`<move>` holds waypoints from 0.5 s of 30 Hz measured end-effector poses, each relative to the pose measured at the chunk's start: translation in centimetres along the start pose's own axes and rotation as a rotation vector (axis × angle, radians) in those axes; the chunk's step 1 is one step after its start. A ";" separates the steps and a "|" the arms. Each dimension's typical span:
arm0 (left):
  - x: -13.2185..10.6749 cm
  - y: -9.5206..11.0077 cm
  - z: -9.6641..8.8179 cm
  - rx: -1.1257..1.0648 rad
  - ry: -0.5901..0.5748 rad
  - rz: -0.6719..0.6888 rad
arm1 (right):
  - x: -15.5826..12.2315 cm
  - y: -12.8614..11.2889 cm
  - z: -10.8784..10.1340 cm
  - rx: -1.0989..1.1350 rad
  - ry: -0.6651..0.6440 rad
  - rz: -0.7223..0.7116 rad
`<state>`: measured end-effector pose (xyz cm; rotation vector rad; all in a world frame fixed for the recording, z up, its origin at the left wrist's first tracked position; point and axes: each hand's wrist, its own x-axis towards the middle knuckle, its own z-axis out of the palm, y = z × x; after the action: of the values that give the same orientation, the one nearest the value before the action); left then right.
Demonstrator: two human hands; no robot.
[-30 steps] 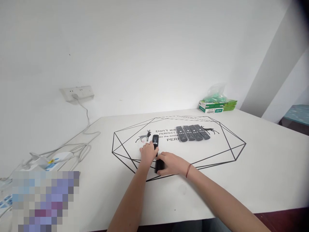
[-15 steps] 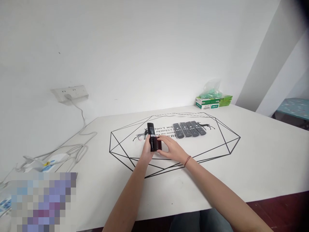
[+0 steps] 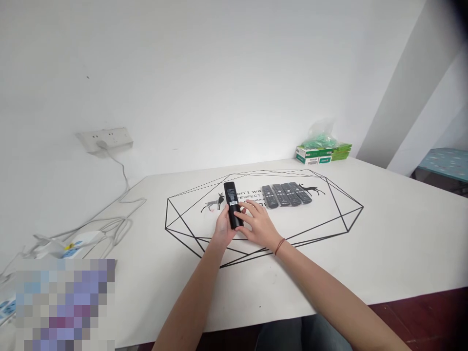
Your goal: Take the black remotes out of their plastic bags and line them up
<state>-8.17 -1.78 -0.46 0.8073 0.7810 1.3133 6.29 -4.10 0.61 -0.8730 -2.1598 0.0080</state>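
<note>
A black remote control [image 3: 231, 202] stands tilted above the white table [image 3: 383, 243], its back with a white label facing me. My left hand [image 3: 224, 228] is closed round its lower part. My right hand [image 3: 259, 223] rests against the remote's right side, fingers spread and partly curled on it. Several more dark remotes [image 3: 287, 194] lie side by side just to the right, on the printed black line pattern.
Green and white boxes with a plastic bag [image 3: 323, 151] sit at the table's far right edge. A wall socket [image 3: 104, 139] with white cables and a power strip [image 3: 78, 241] lies on the left. A blurred patch covers the lower left.
The remote has been lifted off the table and turned upright in my left hand. My right hand moved from its lower end to its right side.
</note>
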 end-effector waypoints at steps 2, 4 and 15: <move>-0.2 -0.2 0.4 0.052 0.037 0.024 | 0.0 -0.2 0.1 0.077 -0.022 0.066; -0.5 -0.5 1.0 0.117 0.068 0.067 | -0.1 -0.3 0.3 0.259 -0.070 0.161; -0.5 2.9 -4.6 1.215 0.730 0.280 | 0.6 0.7 0.8 1.107 0.024 0.934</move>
<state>-13.63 -1.74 -0.28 1.4143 2.2181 1.3129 5.86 -3.01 0.34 -1.0302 -1.1840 1.4618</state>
